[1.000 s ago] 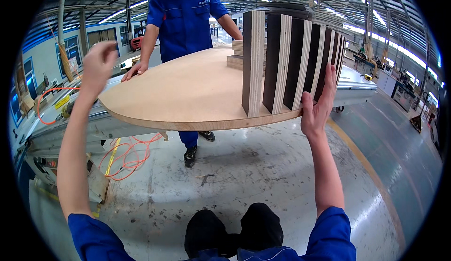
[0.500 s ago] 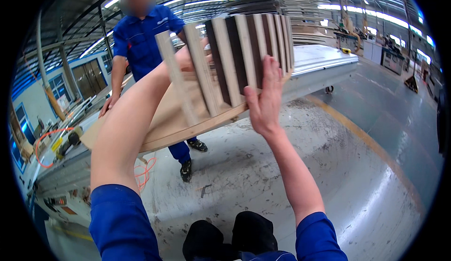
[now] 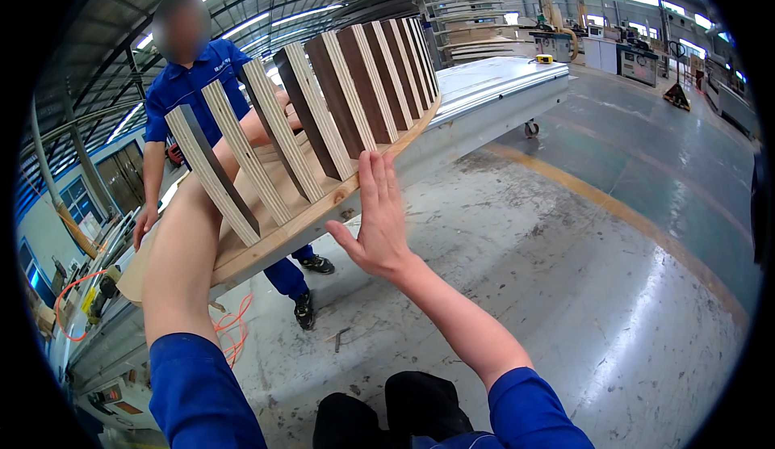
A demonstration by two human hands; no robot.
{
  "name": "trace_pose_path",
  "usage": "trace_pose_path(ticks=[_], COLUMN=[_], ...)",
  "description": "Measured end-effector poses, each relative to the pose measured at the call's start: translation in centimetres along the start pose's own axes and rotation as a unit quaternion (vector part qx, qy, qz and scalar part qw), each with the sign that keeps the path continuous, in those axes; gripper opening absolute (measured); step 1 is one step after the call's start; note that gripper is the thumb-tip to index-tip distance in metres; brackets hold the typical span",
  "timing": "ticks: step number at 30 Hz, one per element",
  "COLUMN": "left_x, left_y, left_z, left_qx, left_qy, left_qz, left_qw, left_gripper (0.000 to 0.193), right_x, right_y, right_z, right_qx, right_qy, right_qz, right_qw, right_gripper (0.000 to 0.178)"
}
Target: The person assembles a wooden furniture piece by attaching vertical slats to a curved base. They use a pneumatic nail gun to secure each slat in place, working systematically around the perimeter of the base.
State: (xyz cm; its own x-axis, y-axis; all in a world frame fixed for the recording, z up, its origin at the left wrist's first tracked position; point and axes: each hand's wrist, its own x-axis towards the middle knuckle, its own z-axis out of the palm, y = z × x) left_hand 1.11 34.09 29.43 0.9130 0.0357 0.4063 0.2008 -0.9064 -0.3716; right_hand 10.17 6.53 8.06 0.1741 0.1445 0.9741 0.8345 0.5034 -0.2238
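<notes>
A curved row of upright plywood slats (image 3: 329, 86), with dark faces and pale layered edges, stands on a wooden board (image 3: 321, 205) with a rounded outline. My right hand (image 3: 378, 227) is open, fingers stretched upward and thumb apart, its fingertips at the board's front edge by the foot of a slat. My left arm reaches over the board behind the nearer slats. Part of my left hand (image 3: 255, 129) shows between two slats, but its fingers are hidden, so its grip cannot be made out.
The board lies on a long metal-edged machine table (image 3: 500, 86). Across it stands a person in blue (image 3: 194, 86), one hand on the left side. A yellow-and-black power tool (image 3: 101, 295) and an orange hose (image 3: 234, 332) are at left. Wood is stacked behind.
My right hand has moved down from the slats' faces to the board's edge. The view has shifted, so the slats appear farther left and more of them show at the near end.
</notes>
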Motion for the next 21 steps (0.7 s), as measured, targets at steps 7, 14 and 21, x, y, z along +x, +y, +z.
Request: trace_pose_path(ticks=[7, 14, 21], left_x=[-1.0, -3.4, -11.1], left_y=[-0.4, 3.2, 12.0], left_z=[-1.2, -4.6, -12.3], left_qx=[-0.019, -0.056, -0.036], left_qy=[-0.041, -0.019, -0.014], left_qz=[-0.077, -0.001, -0.173], left_qw=[0.996, 0.998, 0.984], left_gripper=[0.049, 0.037, 0.027], right_x=[0.0, 0.0, 0.2], right_y=[-1.1, -1.4, -0.3], right_z=[0.3, 1.1, -0.4], right_qx=[0.024, 0.024, -0.023], right_qy=[0.007, 0.019, 0.029], right_qz=[0.029, 0.035, 0.028], right_qw=[0.999, 0.999, 0.999], right_gripper=[0.095, 0.092, 0.090])
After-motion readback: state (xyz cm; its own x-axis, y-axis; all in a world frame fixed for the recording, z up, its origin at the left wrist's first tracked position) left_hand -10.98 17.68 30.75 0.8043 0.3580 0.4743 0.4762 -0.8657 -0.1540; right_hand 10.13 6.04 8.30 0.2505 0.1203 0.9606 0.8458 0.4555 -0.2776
